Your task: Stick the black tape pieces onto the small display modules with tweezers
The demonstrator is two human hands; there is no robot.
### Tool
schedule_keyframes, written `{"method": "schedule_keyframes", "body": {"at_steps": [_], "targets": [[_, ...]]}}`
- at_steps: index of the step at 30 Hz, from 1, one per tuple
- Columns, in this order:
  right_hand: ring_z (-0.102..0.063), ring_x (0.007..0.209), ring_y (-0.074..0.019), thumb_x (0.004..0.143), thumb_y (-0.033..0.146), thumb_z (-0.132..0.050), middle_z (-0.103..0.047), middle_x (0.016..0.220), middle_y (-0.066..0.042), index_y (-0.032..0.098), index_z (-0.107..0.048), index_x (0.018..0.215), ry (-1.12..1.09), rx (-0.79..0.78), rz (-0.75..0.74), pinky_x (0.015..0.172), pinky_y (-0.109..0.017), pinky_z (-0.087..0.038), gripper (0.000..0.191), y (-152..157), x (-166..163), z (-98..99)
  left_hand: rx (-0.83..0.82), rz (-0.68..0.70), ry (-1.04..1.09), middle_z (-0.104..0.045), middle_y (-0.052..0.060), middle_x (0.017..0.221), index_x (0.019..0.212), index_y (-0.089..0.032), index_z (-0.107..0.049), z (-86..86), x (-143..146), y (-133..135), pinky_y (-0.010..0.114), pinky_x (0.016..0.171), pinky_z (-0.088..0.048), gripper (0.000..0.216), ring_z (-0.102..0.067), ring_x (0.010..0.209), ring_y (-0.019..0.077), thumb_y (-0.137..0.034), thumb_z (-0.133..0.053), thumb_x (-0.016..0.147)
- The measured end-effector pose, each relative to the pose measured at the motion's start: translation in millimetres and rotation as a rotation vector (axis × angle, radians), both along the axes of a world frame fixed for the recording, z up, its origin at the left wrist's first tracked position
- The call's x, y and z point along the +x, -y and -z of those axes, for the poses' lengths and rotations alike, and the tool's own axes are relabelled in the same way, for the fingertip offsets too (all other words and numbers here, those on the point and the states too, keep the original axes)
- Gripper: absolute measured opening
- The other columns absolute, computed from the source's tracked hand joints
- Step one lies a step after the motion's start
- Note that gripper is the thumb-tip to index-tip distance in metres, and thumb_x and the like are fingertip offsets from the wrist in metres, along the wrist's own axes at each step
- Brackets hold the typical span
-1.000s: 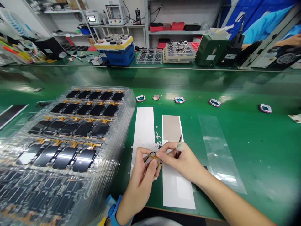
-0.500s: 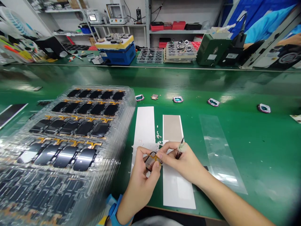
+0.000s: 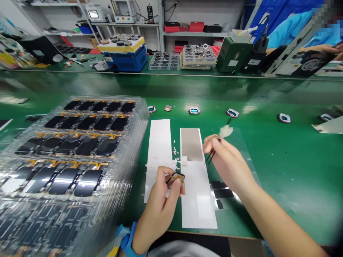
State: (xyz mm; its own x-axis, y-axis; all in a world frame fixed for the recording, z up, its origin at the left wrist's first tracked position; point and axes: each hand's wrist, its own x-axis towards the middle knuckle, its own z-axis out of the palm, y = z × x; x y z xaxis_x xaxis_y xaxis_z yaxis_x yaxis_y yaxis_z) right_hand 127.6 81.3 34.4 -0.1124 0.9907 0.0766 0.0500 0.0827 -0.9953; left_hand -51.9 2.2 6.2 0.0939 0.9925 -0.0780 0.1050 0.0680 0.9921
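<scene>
My left hand pinches a small dark screen part with an orange flex cable above the near edge of the green table. My right hand is lifted to the right of it, fingers closed on black tweezers with a white wrapped top end. Under the hands lie two white paper strips, the right one with a grey sticker sheet at its far end. A small white square sits at the sheet's near edge.
A tall stack of clear trays holding dark screens fills the left. Several small framed parts lie in a row on the green belt beyond. A clear film sheet lies to the right. Machines, bins and shelves stand at the back.
My right hand has left the screen part and moved up and to the right with the tweezers. The left hand keeps hold of the part. The view has shifted slightly.
</scene>
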Motion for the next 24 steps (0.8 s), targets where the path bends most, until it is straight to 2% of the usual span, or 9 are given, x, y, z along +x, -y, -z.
{"method": "schedule_keyframes", "body": {"at_steps": [3, 5, 7, 10, 13, 19, 24], "targets": [[-0.051, 0.068, -0.0138, 0.096, 0.052, -0.047, -0.055, 0.075, -0.001, 0.021, -0.061, 0.074, 0.130, 0.059, 0.104, 0.065, -0.028, -0.043, 0.041, 4.4, 15.6, 3.3, 0.141, 0.132, -0.264, -0.067, 0.008, 0.105, 0.106, -0.024, -0.048, -2.6, 5.1, 1.8, 0.042, 0.088, -0.047, 0.008, -0.062, 0.103, 0.0250, -0.023, -0.042, 0.101], [-0.052, 0.056, -0.0119, 0.092, 0.054, -0.054, -0.055, 0.065, 0.001, 0.020, -0.060, 0.075, 0.120, -0.024, 0.109, 0.058, -0.027, -0.045, 0.038, 9.1, 17.0, 11.5, 0.235, 0.213, -0.396, -0.066, 0.012, 0.119, 0.110, -0.023, -0.050, -4.3, 10.5, 3.3, 0.049, 0.097, -0.044, 0.013, -0.056, 0.121, 0.0300, -0.019, -0.044, 0.099], [-0.060, 0.057, -0.0128, 0.084, 0.055, -0.065, -0.060, 0.066, 0.001, 0.020, -0.060, 0.079, 0.061, -0.101, 0.094, 0.061, -0.028, -0.051, 0.036, 12.4, 12.8, 22.4, 0.287, 0.276, -0.465, -0.064, 0.016, 0.124, 0.109, -0.021, -0.050, -5.6, 16.2, 4.0, 0.053, 0.099, -0.044, 0.014, -0.050, 0.131, 0.0324, -0.015, -0.042, 0.098], [-0.070, 0.066, -0.0162, 0.077, 0.053, -0.073, -0.067, 0.077, -0.001, 0.020, -0.059, 0.085, 0.019, -0.123, 0.077, 0.070, -0.031, -0.058, 0.037, 14.1, 3.5, 37.6, 0.290, 0.334, -0.523, -0.059, 0.022, 0.132, 0.117, -0.018, -0.049, -5.4, 23.0, 2.3, 0.053, 0.095, -0.049, 0.022, -0.050, 0.132, 0.0343, -0.012, -0.039, 0.098], [-0.074, 0.073, -0.0188, 0.081, 0.050, -0.071, -0.068, 0.079, -0.002, 0.020, -0.057, 0.088, 0.001, -0.133, 0.094, 0.073, -0.032, -0.060, 0.033, 14.1, -2.0, 45.6, 0.262, 0.360, -0.549, -0.059, 0.025, 0.133, 0.125, -0.016, -0.047, -2.3, 26.4, -1.3, 0.054, 0.091, -0.052, 0.030, -0.054, 0.129, 0.0361, -0.009, -0.038, 0.096], [-0.075, 0.074, -0.0207, 0.083, 0.045, -0.072, -0.068, 0.077, -0.003, 0.019, -0.058, 0.086, -0.006, -0.131, 0.122, 0.071, -0.031, -0.060, 0.030, 14.3, -4.1, 45.4, 0.329, 0.346, -0.561, -0.064, 0.024, 0.128, 0.113, -0.016, -0.052, 3.1, 27.4, -2.7, 0.054, 0.092, -0.054, 0.025, -0.048, 0.135, 0.0377, -0.005, -0.041, 0.094], [-0.074, 0.075, -0.0186, 0.083, 0.043, -0.071, -0.067, 0.082, -0.002, 0.020, -0.060, 0.087, -0.025, -0.093, 0.138, 0.073, -0.031, -0.060, 0.026, 15.4, -4.3, 47.3, 0.386, 0.345, -0.690, -0.063, 0.023, 0.130, 0.118, -0.015, -0.048, 5.7, 28.2, -0.4, 0.049, 0.091, -0.059, 0.028, -0.049, 0.135, 0.0343, -0.003, -0.042, 0.093]]}}
